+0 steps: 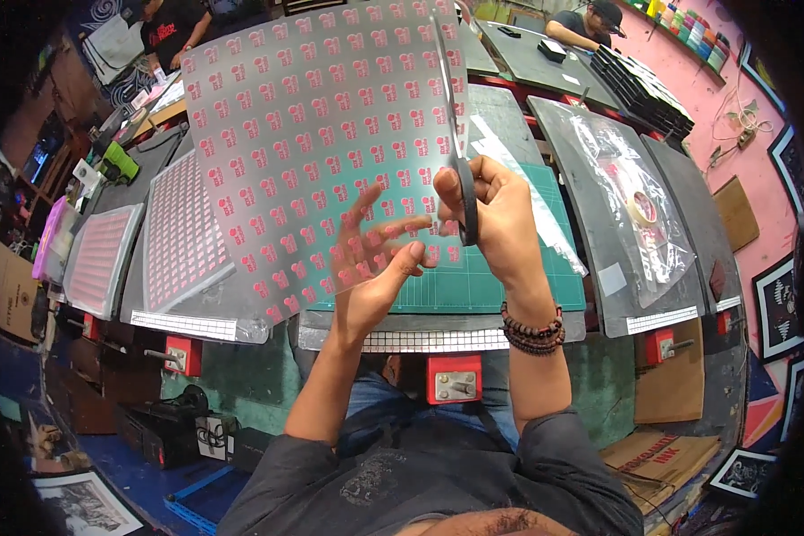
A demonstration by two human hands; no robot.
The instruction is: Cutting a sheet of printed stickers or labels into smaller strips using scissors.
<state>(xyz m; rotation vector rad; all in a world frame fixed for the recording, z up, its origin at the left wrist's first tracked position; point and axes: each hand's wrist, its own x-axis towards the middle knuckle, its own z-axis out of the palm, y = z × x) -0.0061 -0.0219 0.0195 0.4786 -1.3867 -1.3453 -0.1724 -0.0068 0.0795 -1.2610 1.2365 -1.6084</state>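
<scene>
A large translucent sheet (286,143) printed with rows of small pink marks is held up in front of me. My left hand (375,295) grips it near its lower edge, thumb on the near side and fingers showing through from behind. My right hand (506,219) is closed round the black handles of scissors (467,205). Their long blades point away from me along the sheet's right side, close to the last column of marks. Beneath lies a green cutting mat (536,290), with pale cut strips (545,219) on its right part.
Printed sheets (183,228) lie on the left boards. On the right board (590,134) is a clear plastic bag (657,246) with a tape roll (641,207). Black panels (639,89) are stacked at far right. Two people (174,36) (585,27) work across the tables.
</scene>
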